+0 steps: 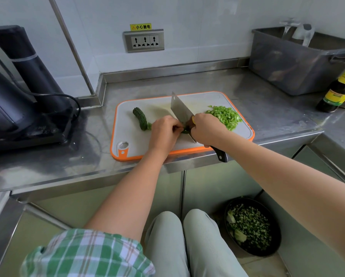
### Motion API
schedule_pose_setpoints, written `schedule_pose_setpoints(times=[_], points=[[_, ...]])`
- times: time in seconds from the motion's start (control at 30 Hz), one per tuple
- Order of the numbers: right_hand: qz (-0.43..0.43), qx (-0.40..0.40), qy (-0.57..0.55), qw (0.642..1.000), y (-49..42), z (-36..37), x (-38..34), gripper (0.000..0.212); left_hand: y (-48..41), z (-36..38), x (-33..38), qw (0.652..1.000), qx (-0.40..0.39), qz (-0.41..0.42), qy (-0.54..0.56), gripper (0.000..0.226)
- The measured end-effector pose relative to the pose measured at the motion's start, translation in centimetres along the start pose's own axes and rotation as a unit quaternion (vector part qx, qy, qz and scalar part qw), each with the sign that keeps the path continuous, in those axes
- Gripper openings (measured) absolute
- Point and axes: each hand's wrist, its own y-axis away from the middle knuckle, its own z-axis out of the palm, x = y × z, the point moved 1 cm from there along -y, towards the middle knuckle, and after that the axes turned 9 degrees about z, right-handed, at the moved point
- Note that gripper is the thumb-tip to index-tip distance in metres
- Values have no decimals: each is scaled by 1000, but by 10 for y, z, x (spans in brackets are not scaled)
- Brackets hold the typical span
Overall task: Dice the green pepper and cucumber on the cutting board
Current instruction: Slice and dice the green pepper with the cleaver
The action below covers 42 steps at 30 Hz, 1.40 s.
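Note:
A grey cutting board [127, 134] with an orange rim lies on the steel counter. A dark green cucumber piece [140, 118] lies on its left part. A heap of diced green pepper [226, 116] sits at the board's right. My right hand [206, 129] grips the cleaver [180, 109] by its dark handle, blade pointing away. My left hand [164, 132] has its fingers curled on a small green piece [185, 131] right beside the blade; most of that piece is hidden by both hands.
A black appliance [17, 92] with a cord stands at the left. A grey plastic tub [293, 62] and a dark sauce bottle [339, 90] stand at the right. On the floor a black bowl [252, 226] holds chopped greens. A wall socket [144, 41] is behind.

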Motion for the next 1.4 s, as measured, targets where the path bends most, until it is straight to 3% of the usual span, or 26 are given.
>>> schedule_pose_setpoints(times=[0.23,0.7,0.9,1.03,1.1,1.4], points=[[2,40,-61,997,-2,1,13,26,1,-1,2,1000,1,-15,-6,12],[1,-28,-6,1000,11,-9,-1,23,1,-2,1,1000,1,-14,-6,10],[3,20,-20,1000,5,4,-2,26,1,-1,-1,1000,6,-16,-6,15],[10,37,-56,998,2,1,8,12,2,-1,-3,1000,17,-16,3,17],[4,40,-61,997,4,-5,10,20,3,-2,-2,1000,24,-14,10,14],[-3,-15,-12,1000,15,-14,1,24,4,-3,0,999,22,-29,24,13]])
